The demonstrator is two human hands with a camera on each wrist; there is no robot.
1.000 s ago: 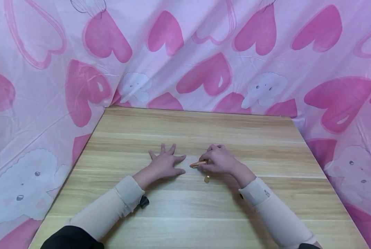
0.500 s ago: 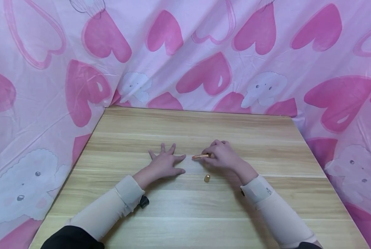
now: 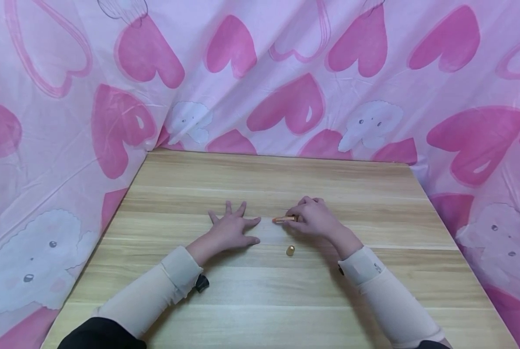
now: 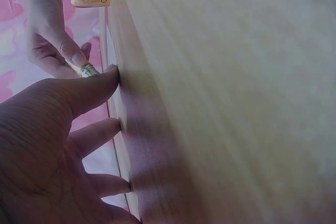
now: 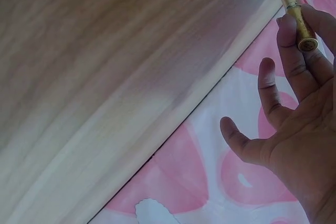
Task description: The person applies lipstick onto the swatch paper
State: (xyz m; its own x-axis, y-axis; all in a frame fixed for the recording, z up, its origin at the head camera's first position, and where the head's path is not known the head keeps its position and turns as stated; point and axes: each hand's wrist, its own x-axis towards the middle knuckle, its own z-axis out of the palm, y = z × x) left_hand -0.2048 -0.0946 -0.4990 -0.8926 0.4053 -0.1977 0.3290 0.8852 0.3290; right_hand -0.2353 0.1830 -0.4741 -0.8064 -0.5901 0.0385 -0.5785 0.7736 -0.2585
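Observation:
My right hand (image 3: 316,219) pinches a gold lipstick (image 3: 283,219) between thumb and fingers, its orange-red tip pointing left. In the right wrist view the gold tube (image 5: 303,31) shows between the fingertips, while the other fingers stay spread. My left hand (image 3: 228,231) rests on the table with fingers splayed, its thumb and forefinger pointing toward the lipstick tip. The left wrist view shows those fingertips at the tabletop, with the thumb partly hiding the lipstick. A gold lipstick cap (image 3: 290,250) stands upright on the table just in front of my right hand; dark lettering marks its side.
The wood-grain table (image 3: 260,310) reaches back to a pink curtain (image 3: 282,43) printed with hearts, which also hangs along both sides. A small black wrist camera (image 3: 202,283) sits under the left cuff. A pale patch (image 3: 268,235) shows on the tabletop between the hands.
The right hand with the lipstick has moved away from me and slightly right, and the lipstick now lies more level across the view. The left hand and cap have stayed in place.

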